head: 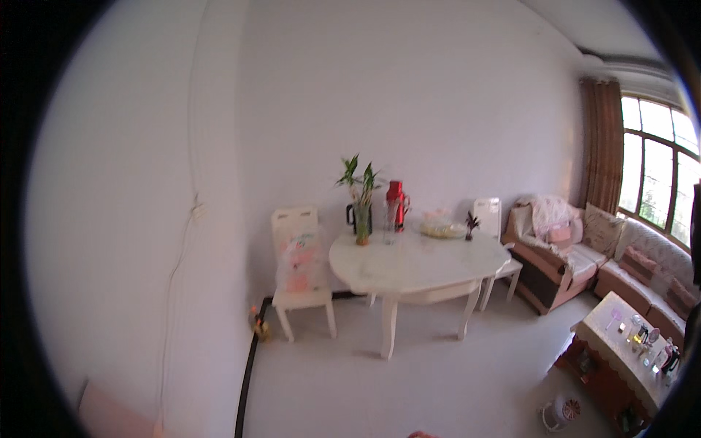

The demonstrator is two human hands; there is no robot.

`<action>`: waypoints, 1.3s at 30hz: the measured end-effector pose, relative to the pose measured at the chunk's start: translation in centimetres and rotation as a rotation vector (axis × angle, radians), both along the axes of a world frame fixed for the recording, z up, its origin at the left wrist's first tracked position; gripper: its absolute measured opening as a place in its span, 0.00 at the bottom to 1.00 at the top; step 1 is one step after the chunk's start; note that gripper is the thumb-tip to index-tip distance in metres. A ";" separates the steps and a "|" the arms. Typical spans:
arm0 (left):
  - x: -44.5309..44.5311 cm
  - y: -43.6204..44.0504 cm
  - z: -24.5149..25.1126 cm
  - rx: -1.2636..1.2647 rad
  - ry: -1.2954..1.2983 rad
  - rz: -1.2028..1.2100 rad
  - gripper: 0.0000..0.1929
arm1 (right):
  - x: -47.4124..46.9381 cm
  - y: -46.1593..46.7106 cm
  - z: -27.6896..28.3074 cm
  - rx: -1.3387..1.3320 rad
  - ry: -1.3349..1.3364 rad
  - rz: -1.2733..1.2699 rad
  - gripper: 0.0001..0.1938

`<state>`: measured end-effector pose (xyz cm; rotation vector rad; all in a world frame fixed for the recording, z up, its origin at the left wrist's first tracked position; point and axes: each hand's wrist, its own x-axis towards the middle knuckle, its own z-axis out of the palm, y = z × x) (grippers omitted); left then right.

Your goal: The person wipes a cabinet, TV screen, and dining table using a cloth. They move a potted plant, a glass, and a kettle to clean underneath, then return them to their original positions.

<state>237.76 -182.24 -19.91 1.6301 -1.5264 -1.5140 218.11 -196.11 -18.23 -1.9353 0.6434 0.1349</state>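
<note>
Neither of my hands can be made out in view. A small pinkish shape [423, 434] pokes in at the bottom edge, too little of it to tell what it is. Before me stands a white dining table [416, 268] against the wall. On it are a glass vase with green bamboo stalks [361, 224], a dark pitcher behind that, a clear glass vessel [389, 222] and a red thermos flask [398, 205]. Farther right are a glass dish with yellowish contents [442, 230] and a small dark-leaved plant [471, 225].
A white chair [303, 295] bearing a pink-printed plastic bag [299, 263] stands left of the table; another white chair [487, 213] is behind its right end. An L-shaped sofa [580, 263] lines the right side. Before it are a cloth-covered coffee table [608, 323] and a small bin-like object [559, 414].
</note>
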 end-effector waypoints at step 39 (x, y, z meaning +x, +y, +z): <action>33.8 -49.0 9.5 -0.157 0.165 0.480 0.16 | 29.3 -52.8 7.2 -0.421 0.023 -0.092 0.18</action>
